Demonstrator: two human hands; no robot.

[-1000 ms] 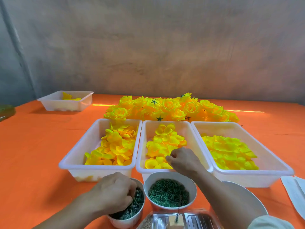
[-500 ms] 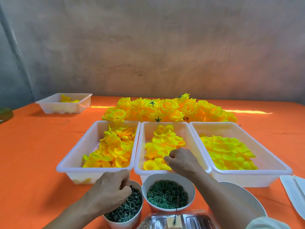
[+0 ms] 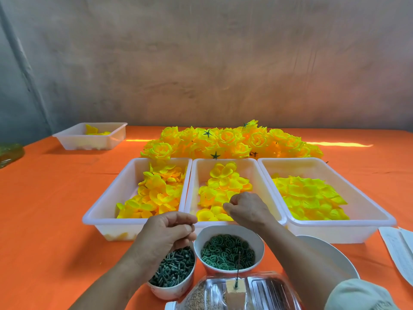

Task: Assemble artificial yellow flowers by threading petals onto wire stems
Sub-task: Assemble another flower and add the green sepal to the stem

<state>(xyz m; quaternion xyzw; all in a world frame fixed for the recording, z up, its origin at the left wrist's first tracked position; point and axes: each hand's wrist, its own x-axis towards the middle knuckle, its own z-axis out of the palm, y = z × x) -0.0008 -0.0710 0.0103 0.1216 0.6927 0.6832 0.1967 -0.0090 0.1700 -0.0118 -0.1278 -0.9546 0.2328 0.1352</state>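
The right hand [image 3: 248, 209] curls over the middle tray [image 3: 253, 171] with its fingertips turned away, so whatever they hold among the petals [image 3: 223, 185] is hidden. The left hand [image 3: 166, 231] covers part of the bowl [image 3: 169, 291] of green pieces; anything between its fingers is too small to tell. The bottom edge cuts off the metal tray [image 3: 263, 287].

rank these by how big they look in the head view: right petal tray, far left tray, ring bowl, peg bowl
1. right petal tray
2. ring bowl and far left tray look about alike; the tray is farther away, so no ranking
3. peg bowl, partly hidden by the left hand
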